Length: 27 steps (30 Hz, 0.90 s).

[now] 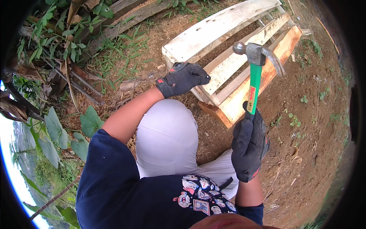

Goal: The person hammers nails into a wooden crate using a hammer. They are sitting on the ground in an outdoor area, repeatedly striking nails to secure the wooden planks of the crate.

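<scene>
My right hand (249,147), in a black glove, grips a claw hammer (255,82) by its green and black handle. The hammer stands raised over the right part of a wooden slatted frame (223,53), its steel head at the top. My left hand (183,79), gloved in black too, is closed in a pinch beside the near end of the frame's middle slat (228,70). A tiny bright dot shows at its fingertips; what it holds is too small to make out. An orange-brown board (263,78) forms the frame's right side, and a pale, wide board (221,28) its left.
Under the frame lies brown soil (297,160) with small weeds and wood shavings. Leafy plants (57,129) and dry stalks stand at the left. Old planks (126,23) lie at the upper left. My knee (166,133) in pale trousers is close to the frame's near end.
</scene>
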Available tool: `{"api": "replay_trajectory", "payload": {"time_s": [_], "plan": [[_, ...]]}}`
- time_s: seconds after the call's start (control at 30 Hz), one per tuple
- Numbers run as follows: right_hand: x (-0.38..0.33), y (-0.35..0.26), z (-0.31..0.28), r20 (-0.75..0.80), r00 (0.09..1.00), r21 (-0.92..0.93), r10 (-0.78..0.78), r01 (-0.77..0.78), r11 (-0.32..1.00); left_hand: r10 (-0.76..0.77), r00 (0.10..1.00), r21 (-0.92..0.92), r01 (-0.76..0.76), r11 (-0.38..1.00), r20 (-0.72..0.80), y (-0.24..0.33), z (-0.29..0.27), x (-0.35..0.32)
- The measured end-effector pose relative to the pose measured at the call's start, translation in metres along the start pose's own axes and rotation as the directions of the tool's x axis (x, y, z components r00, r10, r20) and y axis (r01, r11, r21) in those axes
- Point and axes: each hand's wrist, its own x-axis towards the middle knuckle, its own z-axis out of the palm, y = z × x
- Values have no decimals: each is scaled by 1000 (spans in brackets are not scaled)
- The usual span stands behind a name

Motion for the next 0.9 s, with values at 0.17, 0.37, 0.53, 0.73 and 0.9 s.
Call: {"api": "replay_trajectory", "payload": {"time_s": [0.17,0.37,0.53,0.73,0.9], "plan": [[5,38,-2,56,993,-166,-99,107,980,-22,1000,26,22,999,12,6,-4,1],[-1,27,9,13,995,-172,-101,102,980,18,1000,91,-21,996,26,-3,-1,5],[4,33,-1,-10,999,-69,-49,48,996,-42,998,64,39,997,50,1,-8,-2],[3,18,-2,-27,998,26,56,-56,998,72,997,163,-66,984,-30,46,-46,-29],[10,23,-3,112,993,-161,-32,49,986,248,878,605,58,794,-410,19,-90,32]]}}
